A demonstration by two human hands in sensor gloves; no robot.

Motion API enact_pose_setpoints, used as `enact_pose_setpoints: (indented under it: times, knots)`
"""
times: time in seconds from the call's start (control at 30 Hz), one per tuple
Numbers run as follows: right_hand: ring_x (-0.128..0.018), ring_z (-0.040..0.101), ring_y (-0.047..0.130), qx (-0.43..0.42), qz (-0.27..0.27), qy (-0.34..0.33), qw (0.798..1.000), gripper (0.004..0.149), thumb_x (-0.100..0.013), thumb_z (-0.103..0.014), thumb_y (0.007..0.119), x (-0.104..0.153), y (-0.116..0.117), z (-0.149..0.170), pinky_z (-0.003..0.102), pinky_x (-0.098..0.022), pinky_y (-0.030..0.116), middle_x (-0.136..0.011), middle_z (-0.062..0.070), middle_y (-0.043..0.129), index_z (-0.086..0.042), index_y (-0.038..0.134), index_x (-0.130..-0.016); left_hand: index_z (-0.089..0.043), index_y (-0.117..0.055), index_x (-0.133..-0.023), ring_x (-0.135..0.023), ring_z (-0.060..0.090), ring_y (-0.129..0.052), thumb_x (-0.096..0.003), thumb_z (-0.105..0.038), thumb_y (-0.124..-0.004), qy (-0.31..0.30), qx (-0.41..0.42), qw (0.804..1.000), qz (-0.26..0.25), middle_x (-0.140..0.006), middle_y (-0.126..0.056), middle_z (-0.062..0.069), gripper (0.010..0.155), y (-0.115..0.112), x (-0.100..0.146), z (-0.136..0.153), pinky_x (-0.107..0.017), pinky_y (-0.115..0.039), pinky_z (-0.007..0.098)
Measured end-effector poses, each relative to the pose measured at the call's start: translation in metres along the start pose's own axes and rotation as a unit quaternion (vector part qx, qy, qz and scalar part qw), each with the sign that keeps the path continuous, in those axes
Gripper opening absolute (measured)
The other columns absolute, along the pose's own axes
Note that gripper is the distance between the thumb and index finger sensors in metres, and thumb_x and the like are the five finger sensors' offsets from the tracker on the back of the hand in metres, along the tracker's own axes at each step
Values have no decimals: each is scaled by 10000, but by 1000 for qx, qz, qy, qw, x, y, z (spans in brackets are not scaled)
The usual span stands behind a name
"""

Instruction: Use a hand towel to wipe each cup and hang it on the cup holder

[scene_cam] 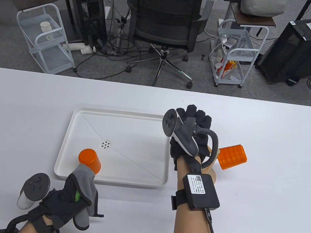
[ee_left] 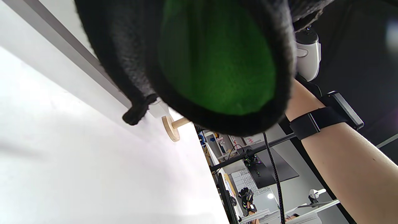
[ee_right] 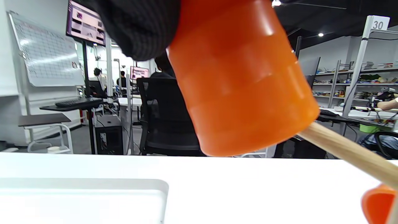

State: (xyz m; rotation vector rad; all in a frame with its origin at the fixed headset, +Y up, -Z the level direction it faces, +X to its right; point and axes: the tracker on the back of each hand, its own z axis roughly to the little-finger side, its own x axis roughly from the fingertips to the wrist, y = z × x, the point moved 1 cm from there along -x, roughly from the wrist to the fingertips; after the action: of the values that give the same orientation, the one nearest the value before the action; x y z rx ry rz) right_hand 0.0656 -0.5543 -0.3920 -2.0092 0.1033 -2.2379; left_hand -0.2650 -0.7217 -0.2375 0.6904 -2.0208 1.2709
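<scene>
The right hand (scene_cam: 190,131) hides most of the cup holder (scene_cam: 213,168) in the table view. The towel (ee_left: 214,59) blocks the left wrist view's upper half, and the held cup (ee_right: 239,77) is cut off at the right wrist view's top edge.

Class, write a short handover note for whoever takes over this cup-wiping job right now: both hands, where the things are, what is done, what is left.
Left hand: holds the grey hand towel near the table's front edge.
Right hand: grips an orange cup that sits over a wooden peg of the cup holder.
Done: a ribbed orange cup already hangs on the holder.
Left: let go of this cup; wipe and hang the orange cup in the white tray.
</scene>
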Motion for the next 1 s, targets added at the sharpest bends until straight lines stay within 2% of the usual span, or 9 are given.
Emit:
enact_pose_setpoints:
  times: [0.6,1.0]
  knots:
    - [-1001,440,442,97,-75,21,992,598,-472,-359,782,-7,31,-3,617,-794,358,-1184,84,485,-270,607,-1037,-490,-25,-982,-848,263,-818,-522,-574,-662,4,1,1000,5,-1157,-46,-5,791,-1,-1,1,-683,-694,547]
    - [-999,440,457,155,-90,5,984,600,-467,-358,790,-4,52,-9,618,-791,368,-1174,67,502,-277,605,-1032,-489,-25,-984,-847,264,-818,-522,-573,-662,3,2,1000,7,-1158,-49,-4,791,-2,-1,1,-682,-694,548]
